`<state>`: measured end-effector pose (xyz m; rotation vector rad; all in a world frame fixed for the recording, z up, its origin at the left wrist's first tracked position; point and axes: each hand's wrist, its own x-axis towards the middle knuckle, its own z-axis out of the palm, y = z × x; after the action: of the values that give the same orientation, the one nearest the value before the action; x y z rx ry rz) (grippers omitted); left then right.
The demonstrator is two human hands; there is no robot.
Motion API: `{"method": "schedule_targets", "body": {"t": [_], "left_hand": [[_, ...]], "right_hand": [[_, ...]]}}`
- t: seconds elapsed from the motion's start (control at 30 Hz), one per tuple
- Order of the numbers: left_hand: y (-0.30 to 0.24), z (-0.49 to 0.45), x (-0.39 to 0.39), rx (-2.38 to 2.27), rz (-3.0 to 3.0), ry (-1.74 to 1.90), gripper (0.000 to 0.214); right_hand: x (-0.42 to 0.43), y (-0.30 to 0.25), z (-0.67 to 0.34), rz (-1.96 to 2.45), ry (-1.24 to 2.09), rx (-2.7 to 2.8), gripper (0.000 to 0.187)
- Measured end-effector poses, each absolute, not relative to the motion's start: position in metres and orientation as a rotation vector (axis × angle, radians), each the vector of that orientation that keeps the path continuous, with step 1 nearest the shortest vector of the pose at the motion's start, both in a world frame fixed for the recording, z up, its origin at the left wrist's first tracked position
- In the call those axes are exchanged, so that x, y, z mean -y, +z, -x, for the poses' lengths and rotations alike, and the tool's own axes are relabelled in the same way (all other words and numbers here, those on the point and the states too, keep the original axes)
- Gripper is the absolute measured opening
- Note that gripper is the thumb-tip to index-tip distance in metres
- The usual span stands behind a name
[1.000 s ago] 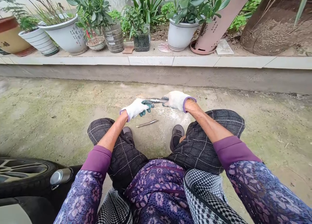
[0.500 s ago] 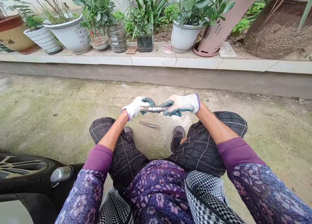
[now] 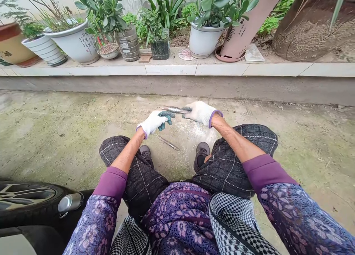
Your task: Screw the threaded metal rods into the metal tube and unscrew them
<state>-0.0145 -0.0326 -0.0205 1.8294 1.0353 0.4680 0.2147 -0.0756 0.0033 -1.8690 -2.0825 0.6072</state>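
I sit low over a concrete yard with my knees apart. Both hands wear white gloves with green fingertips. My right hand (image 3: 200, 112) is closed on the end of a short silvery metal rod (image 3: 172, 109), held out in front of me. My left hand (image 3: 155, 122) sits just below the rod's left end, its fingers curled; whether they touch the rod is unclear. A second thin metal rod (image 3: 168, 143) lies on the ground between my shoes, on a patch of pale dust.
A tiled ledge (image 3: 172, 68) runs across the far side with several potted plants, among them a white pot (image 3: 204, 41) and a large white bowl pot (image 3: 74, 43). A scooter wheel (image 3: 24, 197) and chrome part sit at the lower left.
The rod has swung from level between both hands to angled up and left. My right hand has drawn back to the right. The left hand has slipped below the rod.
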Motion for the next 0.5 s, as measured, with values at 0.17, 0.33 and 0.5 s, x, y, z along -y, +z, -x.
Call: {"method": "schedule_targets", "body": {"t": [0.17, 0.33, 0.5], "left_hand": [[-0.015, 0.017, 0.032, -1.002, -1.791, 0.551, 0.032], [-0.018, 0.016, 0.031, -0.992, -1.788, 0.492, 0.031], [-0.022, 0.016, 0.030, -0.974, -1.833, 0.434, 0.029]], "right_hand": [[0.081, 0.008, -0.211, 1.626, 1.026, 1.685, 0.037], [0.087, 0.010, -0.207, 1.466, 1.237, 1.481, 0.032], [0.090, 0.010, -0.208, 1.366, 1.368, 1.450, 0.034]]}}
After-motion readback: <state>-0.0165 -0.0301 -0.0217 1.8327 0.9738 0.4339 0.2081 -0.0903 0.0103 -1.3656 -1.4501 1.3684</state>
